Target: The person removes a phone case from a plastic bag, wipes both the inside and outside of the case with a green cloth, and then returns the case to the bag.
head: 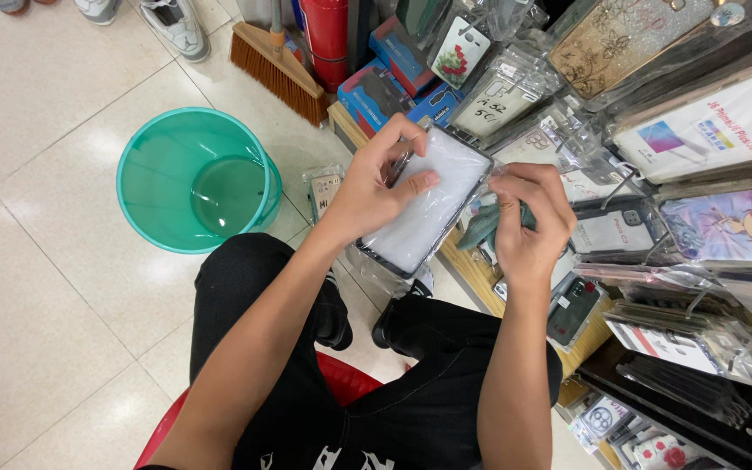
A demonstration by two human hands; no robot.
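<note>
My left hand [380, 178] grips a phone case in a clear plastic sleeve [424, 218], white inside with a dark rim, with the thumb lying across its face. My right hand [528, 218] is closed on a crumpled grey-green cloth [483, 228] held against the sleeve's right edge. Both hands are above my knees, in front of a display of packaged phone cases [654, 130].
A teal plastic bucket [145, 204] stands on the tiled floor at left. A broom [278, 65] and a red cylinder [327, 35] stand behind it. Hanging phone cases [698, 252] crowd the right side. I sit on a red stool [345, 379]. Another person's shoes [171, 22] are at the top.
</note>
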